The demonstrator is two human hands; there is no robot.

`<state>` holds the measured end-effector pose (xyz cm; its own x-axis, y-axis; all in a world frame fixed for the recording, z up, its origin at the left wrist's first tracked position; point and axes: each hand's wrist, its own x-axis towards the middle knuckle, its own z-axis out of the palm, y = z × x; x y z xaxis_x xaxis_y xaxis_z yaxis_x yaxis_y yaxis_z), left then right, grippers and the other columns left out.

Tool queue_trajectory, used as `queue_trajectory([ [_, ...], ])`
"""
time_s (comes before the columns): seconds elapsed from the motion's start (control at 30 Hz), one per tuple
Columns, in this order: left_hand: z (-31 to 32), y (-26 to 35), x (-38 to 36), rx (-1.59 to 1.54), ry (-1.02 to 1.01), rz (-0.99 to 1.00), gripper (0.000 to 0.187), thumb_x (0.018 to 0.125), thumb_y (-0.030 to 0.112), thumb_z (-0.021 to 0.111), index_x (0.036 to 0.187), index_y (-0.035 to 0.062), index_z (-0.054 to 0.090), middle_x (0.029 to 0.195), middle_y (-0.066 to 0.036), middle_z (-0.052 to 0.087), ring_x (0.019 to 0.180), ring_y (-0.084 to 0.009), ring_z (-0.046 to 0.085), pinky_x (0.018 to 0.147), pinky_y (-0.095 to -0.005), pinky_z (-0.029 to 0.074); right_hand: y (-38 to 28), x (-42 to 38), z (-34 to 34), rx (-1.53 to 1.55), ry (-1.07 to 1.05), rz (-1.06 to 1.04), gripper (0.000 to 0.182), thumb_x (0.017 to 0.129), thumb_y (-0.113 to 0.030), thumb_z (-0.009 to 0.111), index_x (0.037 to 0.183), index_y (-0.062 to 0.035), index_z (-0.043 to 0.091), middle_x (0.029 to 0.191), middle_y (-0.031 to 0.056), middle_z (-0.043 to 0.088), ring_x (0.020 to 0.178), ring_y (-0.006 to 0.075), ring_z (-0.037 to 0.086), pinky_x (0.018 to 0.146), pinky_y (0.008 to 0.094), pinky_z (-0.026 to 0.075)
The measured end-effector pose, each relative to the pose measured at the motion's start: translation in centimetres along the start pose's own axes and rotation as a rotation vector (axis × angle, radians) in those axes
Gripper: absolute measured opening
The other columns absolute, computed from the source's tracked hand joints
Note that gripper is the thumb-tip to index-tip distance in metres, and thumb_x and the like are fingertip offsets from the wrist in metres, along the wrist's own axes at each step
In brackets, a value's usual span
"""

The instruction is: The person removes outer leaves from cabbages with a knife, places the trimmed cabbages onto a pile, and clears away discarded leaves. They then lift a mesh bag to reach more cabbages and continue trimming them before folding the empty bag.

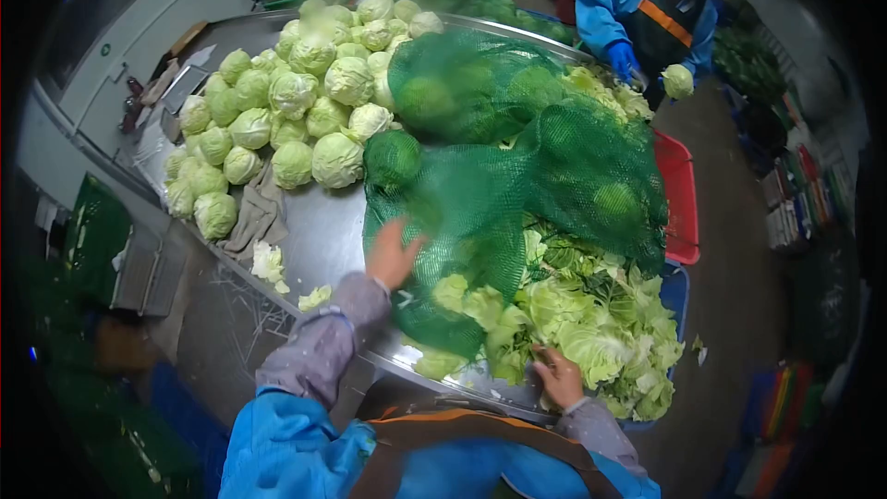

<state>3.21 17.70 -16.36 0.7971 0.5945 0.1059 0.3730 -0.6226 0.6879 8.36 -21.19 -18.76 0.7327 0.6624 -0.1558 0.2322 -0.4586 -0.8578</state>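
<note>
Left hand (388, 254) open, fingers spread, at the near left edge of the green mesh bag (471, 208), not clenched; can't tell if a fingertip hooks the net. Right hand (557, 377) low at the near side of the loose leaves (591, 342), fingers partly curled; can't tell if it pinches a leaf or just touches. Mesh lies slack across the middle of the metal table (314, 222), spreading over to the far and right sides, round heads showing through in places. Net judged light, limp, likely to snag or bunch; best hold is a gathered fold or the rim, not one strand. Filled parts should be heavier and roll about inside, so support from below. Leaves look thin, damp, probably slippery, easily torn; scoop in handfuls. Whole cabbages (349, 81) piled at the table's far left: firm, fairly heavy, best cupped round the sides; outer leaves may peel. Grey cloth (259, 212) beside the pile. Red bin (677, 194) and blue bin (677, 300) along the right edge. Across the table, a co-worker (647, 0) in blue gloves, cabbage head (677, 81) in front of them.
</note>
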Motion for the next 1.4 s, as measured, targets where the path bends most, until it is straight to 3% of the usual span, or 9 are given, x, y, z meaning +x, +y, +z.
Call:
queue_trajectory([
  [0.2, -0.6, -1.8, 12.9, 0.166, 0.432, -0.179, 0.076, 0.075, 0.053, 0.066, 0.123, -0.0023, 0.046, 0.12, -0.026, 0.052, 0.111, -0.0394, 0.05, 0.095, -0.044, 0.039, 5.4, -5.1, -1.7, 0.163, 0.034, 0.183, 0.033, 0.085, -0.023, 0.059, 0.116, -0.01, 0.058, 0.096, 0.0103, 0.067, 0.082, 0.0238, 0.066, 0.075, 0.0337, 0.051],
  [0.37, -1.3, -2.6, 20.1, 0.4, 0.19, -0.11, 0.098, 0.069, 0.06, 0.068, 0.136, -0.0025, 0.033, 0.133, -0.026, 0.04, 0.125, -0.0397, 0.037, 0.104, -0.0427, 0.031, 6.7, -7.3, -3.2, -0.039, 0.46, 0.464, 0.036, 0.085, -0.032, 0.057, 0.116, -0.0131, 0.058, 0.087, 0.0149, 0.067, 0.079, 0.0311, 0.064, 0.072, 0.0384, 0.05],
  [0.7, -0.5, -1.4, 18.8, 0.622, 0.158, -0.095, 0.023, 0.078, 0.019, 0.058, 0.097, 0.0111, 0.069, 0.109, -0.02, 0.061, 0.103, -0.0389, 0.053, 0.08, -0.0388, 0.046, 9.4, -9.1, -9.6, 0.335, 0.921, 0.614, 0.03, 0.086, -0.006, 0.055, 0.116, -0.0021, 0.054, 0.095, 0.0085, 0.065, 0.072, 0.0143, 0.063, 0.058, 0.0254, 0.05],
  [0.87, -6.2, 5.2, 8.7, -0.337, -0.368, -0.059, 0.016, 0.083, 0.013, 0.066, 0.09, -0.0017, 0.067, 0.08, -0.005, 0.066, 0.083, -0.0098, 0.058, 0.078, -0.0286, 0.046, 10.3, -6.5, -5.7, 0.08, 0.735, 0.5, 0.03, 0.086, -0.012, 0.06, 0.113, 0.0014, 0.053, 0.089, 0.0076, 0.063, 0.071, 0.0122, 0.061, 0.054, 0.0247, 0.05],
  [0.97, -13.2, -1.3, 11.7, 0.202, 0.077, 0.363, 0.026, 0.086, 0.017, 0.051, 0.096, -0.0011, 0.066, 0.098, -0.016, 0.066, 0.093, -0.0269, 0.061, 0.085, -0.0353, 0.045, 5.0, -4.6, -6.2, 0.417, 0.79, 0.391, 0.03, 0.088, -0.014, 0.059, 0.114, 0.0006, 0.053, 0.085, 0.0058, 0.063, 0.063, 0.0094, 0.056, 0.052, 0.0238, 0.048],
  [1.03, -18.0, -2.6, 15.0, -0.088, 0.303, -0.112, 0.036, 0.09, 0.029, 0.052, 0.095, -0.0036, 0.065, 0.085, -0.016, 0.067, 0.08, -0.0237, 0.062, 0.074, -0.0337, 0.045, 1.2, -2.8, -7.2, 0.361, 0.781, 0.338, 0.029, 0.089, -0.012, 0.056, 0.115, -0.0011, 0.052, 0.082, 0.0054, 0.063, 0.055, 0.0067, 0.052, 0.048, 0.0216, 0.045],
  [1.17, -24.4, -8.2, 17.2, 0.129, 0.404, -0.102, 0.035, 0.085, 0.028, 0.062, 0.104, -0.0019, 0.062, 0.088, -0.018, 0.065, 0.083, -0.0268, 0.061, 0.076, -0.0353, 0.045, -3.0, -2.5, -5.5, 0.509, 0.726, 0.152, 0.033, 0.092, -0.012, 0.051, 0.124, -0.0043, 0.045, 0.082, 0.0109, 0.064, 0.044, 0.0049, 0.045, 0.039, 0.0184, 0.035],
  [1.27, -20.8, 2.2, 12.3, 0.743, 0.8, 0.416, 0.049, 0.072, 0.013, 0.071, 0.115, 0.0041, 0.052, 0.1, -0.015, 0.057, 0.094, -0.0315, 0.055, 0.079, -0.0377, 0.045, -6.0, -3.5, -0.9, 0.812, 0.457, 0.239, 0.048, 0.087, -0.009, 0.055, 0.13, -0.0014, 0.034, 0.077, 0.013, 0.063, 0.041, 0.0074, 0.045, 0.039, 0.0203, 0.038],
  [1.4, -7.9, 13.2, -3.6, -0.215, -0.451, 0.773, 0.025, 0.068, 0.015, 0.073, 0.091, 0.0085, 0.065, 0.088, -0.01, 0.061, 0.083, -0.029, 0.06, 0.075, -0.038, 0.048, -6.4, -2.8, 0.1, 0.955, -0.17, 0.456, 0.032, 0.084, -0.009, 0.059, 0.113, 0.0036, 0.052, 0.085, 0.0166, 0.066, 0.046, 0.0085, 0.049, 0.049, 0.0195, 0.044],
])
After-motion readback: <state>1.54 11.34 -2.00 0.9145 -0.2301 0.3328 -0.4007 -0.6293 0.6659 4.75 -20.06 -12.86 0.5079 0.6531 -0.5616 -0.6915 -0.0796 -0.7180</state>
